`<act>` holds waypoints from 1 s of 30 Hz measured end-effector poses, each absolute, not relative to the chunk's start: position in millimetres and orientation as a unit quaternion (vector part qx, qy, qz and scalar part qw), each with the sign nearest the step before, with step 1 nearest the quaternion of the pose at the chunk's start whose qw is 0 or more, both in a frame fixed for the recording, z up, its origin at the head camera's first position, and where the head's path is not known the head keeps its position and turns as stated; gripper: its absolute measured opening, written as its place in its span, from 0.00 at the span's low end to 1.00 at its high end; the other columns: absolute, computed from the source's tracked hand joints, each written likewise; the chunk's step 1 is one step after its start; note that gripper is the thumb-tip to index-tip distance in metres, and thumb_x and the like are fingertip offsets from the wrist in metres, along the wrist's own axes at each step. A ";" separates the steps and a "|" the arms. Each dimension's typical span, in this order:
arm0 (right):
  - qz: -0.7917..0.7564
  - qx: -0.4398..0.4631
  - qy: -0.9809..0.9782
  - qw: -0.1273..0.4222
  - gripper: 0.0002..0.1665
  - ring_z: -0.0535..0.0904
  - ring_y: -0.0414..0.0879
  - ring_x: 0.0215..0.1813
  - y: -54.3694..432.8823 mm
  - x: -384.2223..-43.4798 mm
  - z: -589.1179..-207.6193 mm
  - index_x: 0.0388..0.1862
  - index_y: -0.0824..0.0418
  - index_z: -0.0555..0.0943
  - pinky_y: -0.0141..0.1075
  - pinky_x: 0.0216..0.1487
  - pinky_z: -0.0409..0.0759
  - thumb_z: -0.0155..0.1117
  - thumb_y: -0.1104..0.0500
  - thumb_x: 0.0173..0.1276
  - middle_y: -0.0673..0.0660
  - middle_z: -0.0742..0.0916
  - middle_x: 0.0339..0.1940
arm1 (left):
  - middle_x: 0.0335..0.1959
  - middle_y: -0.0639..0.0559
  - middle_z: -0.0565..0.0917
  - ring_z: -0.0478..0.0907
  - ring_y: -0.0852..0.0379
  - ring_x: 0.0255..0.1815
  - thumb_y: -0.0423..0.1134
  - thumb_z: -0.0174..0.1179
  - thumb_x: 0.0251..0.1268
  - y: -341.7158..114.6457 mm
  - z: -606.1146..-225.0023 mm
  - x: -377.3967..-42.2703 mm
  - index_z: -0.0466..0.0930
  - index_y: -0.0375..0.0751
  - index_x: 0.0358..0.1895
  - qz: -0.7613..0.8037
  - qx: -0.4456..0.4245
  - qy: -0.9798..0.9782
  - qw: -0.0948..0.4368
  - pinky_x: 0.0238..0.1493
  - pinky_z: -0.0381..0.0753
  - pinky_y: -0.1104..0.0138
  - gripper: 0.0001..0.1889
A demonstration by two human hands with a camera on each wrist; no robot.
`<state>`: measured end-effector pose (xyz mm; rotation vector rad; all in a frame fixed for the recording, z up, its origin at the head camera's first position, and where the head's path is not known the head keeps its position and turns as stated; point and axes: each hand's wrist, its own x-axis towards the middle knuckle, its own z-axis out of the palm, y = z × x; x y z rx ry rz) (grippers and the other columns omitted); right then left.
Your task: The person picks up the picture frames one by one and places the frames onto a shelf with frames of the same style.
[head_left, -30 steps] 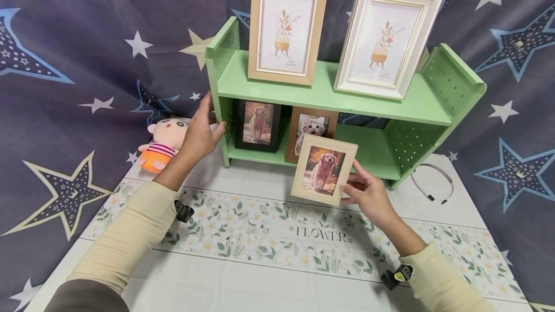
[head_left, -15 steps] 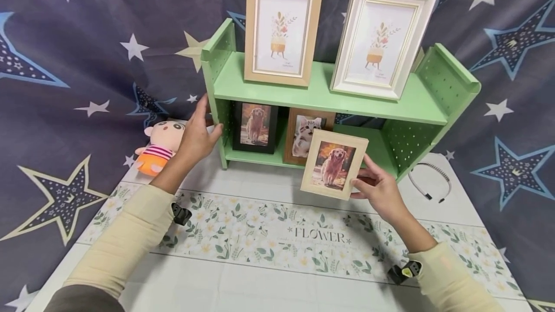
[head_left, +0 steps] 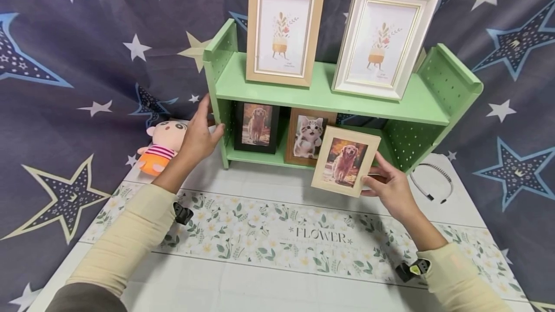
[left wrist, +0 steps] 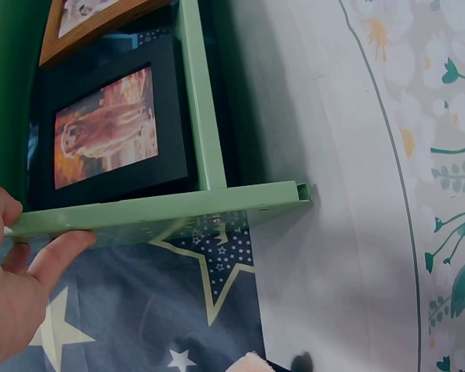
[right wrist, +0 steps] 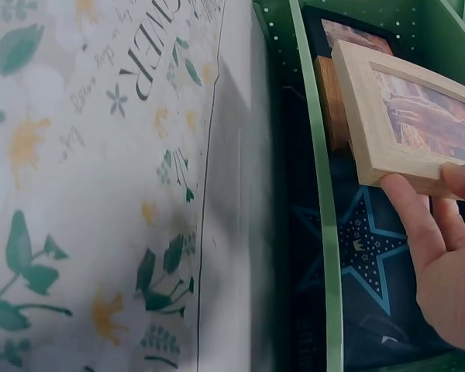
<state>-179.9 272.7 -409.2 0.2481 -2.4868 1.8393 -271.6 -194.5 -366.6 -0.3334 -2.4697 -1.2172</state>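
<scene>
My right hand [head_left: 392,190] pinches the right edge of a light wood picture frame [head_left: 318,177] with a dog photo, thumb in front. The frame is tilted, off the table, before the lower level of a green shelf [head_left: 277,91]. In the right wrist view, fingers and thumb hold the same pale frame [right wrist: 363,136] at its edge. My left hand [head_left: 197,134] grips the shelf's left side panel, thumb on one side, as the left wrist view shows at the green panel [left wrist: 178,203]. A black frame [head_left: 256,149] and a brown frame [head_left: 295,160] stand on the lower level.
A tan frame [head_left: 315,32] and a white frame [head_left: 347,42] stand on the upper level. A plush toy [head_left: 166,136] sits left of the shelf. At the right lies a headband [head_left: 446,177]. A floral strip [head_left: 243,235] crosses the white table [head_left: 225,283].
My right hand has carried the light wood frame to the right and slightly up, uncovering more of the brown cat-photo frame. The left hand stays at the shelf's side.
</scene>
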 end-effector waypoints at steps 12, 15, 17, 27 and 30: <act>0.601 0.079 -0.795 0.013 0.48 0.87 0.35 0.44 288.9 -183.1 -402.0 0.84 0.47 0.52 0.39 0.40 0.91 0.64 0.66 0.73 0.40 0.86 0.46 | 0.63 0.30 0.74 0.81 0.30 0.59 0.29 0.58 0.69 -194.3 -366.1 -272.3 0.44 0.49 0.84 -0.431 -0.114 -0.878 0.177 0.61 0.84 0.45 0.45; 0.600 0.078 -0.796 0.014 0.49 0.87 0.35 0.44 292.8 -184.5 -400.2 0.84 0.48 0.52 0.39 0.40 0.91 0.64 0.66 0.73 0.40 0.86 0.46 | 0.64 0.30 0.74 0.81 0.30 0.59 0.29 0.57 0.69 -194.9 -366.0 -271.9 0.44 0.50 0.84 -0.431 -0.114 -0.878 0.175 0.61 0.84 0.44 0.45; 0.594 0.078 -0.801 0.017 0.48 0.87 0.34 0.44 295.6 -186.1 -399.2 0.84 0.49 0.52 0.38 0.40 0.91 0.64 0.66 0.73 0.39 0.86 0.46 | 0.64 0.31 0.74 0.81 0.31 0.59 0.29 0.57 0.69 -195.4 -366.1 -271.7 0.44 0.50 0.84 -0.432 -0.114 -0.878 0.175 0.61 0.84 0.44 0.45; 0.588 0.055 -0.806 0.028 0.49 0.86 0.33 0.42 308.7 -197.8 -400.2 0.84 0.49 0.51 0.37 0.39 0.91 0.64 0.67 0.73 0.39 0.85 0.45 | 0.64 0.31 0.74 0.81 0.31 0.58 0.29 0.57 0.69 -195.5 -366.2 -271.6 0.45 0.50 0.83 -0.432 -0.120 -0.875 0.181 0.60 0.84 0.45 0.44; 0.570 0.044 -0.820 0.033 0.48 0.86 0.32 0.42 311.3 -202.0 -400.9 0.84 0.47 0.51 0.37 0.40 0.91 0.63 0.66 0.74 0.38 0.84 0.44 | 0.64 0.30 0.74 0.81 0.31 0.58 0.29 0.58 0.69 -195.1 -365.8 -271.4 0.45 0.49 0.83 -0.431 -0.121 -0.875 0.184 0.61 0.84 0.45 0.44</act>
